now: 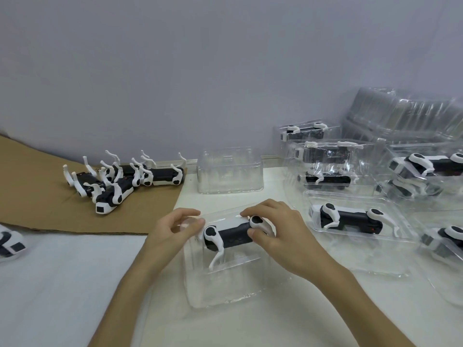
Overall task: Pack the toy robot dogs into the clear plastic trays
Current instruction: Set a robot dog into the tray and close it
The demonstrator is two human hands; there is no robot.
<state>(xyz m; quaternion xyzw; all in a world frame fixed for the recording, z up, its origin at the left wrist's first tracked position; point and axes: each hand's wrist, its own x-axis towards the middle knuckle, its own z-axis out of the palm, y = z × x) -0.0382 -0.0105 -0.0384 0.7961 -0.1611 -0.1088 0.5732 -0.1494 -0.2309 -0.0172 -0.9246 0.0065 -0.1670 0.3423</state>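
Nearest, on the white bench [62,284]: one clear tray [225,286], open side up, in front of the person. Across its far half lies one toy robot dog [231,234], black body with white shoulder pieces, on its side, with a white leg pointing toward the viewer. The right hand [278,231] grips the dog's right end, thumb on the black body and fingers curled over the top. The left hand [175,229] is at the tray's far left corner, beside the dog's other end, with thumb and curled fingertips pinching the clear rim. At the left edge is a further dog [10,242], only partly in view. To the right, just beside the working tray, is a packed tray [360,246] holding one dog on its side, and more packed trays [438,186] lie toward the right edge. Further back on the left, a brown cardboard sheet [32,196] carries a loose heap of unpacked dogs [120,181], legs up and touching one another. At the back centre, one empty clear tray [230,171] stands alone. To its right are stacked packed trays [325,161], each with a dog inside. At the far right, a nested stack of empty trays [406,113] leans against the pale grey wall [175,71].
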